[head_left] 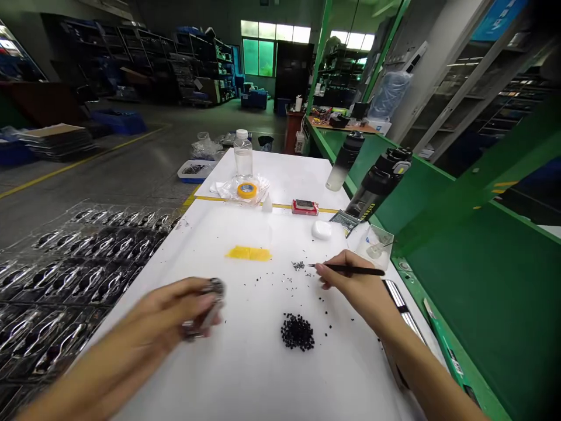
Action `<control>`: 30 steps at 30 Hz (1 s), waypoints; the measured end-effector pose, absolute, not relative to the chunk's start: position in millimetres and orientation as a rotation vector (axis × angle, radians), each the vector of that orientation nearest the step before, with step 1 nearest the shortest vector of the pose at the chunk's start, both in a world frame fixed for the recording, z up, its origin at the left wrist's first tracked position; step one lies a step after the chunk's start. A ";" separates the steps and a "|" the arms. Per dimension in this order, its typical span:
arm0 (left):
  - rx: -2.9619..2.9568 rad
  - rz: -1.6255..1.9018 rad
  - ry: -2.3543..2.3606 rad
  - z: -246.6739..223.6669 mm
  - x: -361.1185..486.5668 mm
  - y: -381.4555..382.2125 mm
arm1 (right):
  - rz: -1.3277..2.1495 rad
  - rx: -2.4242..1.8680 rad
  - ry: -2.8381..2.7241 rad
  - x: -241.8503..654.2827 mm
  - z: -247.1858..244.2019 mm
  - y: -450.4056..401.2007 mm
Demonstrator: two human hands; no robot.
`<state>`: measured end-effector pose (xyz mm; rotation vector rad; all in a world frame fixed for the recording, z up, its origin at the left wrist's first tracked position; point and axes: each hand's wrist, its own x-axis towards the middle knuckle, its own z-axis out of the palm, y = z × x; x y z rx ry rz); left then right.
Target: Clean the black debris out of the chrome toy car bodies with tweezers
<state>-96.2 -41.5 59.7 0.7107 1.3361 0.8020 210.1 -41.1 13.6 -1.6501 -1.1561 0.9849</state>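
Gleaming silvery pc (210,314), blurred, L hand (169,313).

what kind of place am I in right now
Probably a small factory or assembly workshop: there's a white workbench with a pile of tiny black parts, plastic trays of pieces beside it, and loaded storage shelves in the background.

The single view is taken from the person's head, facing forward and down. The white table (263,234) is seen close up at centre, the windows (258,57) far off at the top.
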 end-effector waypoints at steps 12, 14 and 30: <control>0.669 0.767 1.115 14.1 7.4 -0.5 | 0.961 -1.698 -1.103 209.7 -33.2 -39.2; 0.650 0.763 1.105 11.2 5.2 -0.1 | 0.947 -1.710 -1.113 209.1 -34.1 -39.4; 1.881 1.311 0.855 -8.3 12.4 -16.6 | 1.262 -1.301 -0.910 197.7 -1.8 -69.2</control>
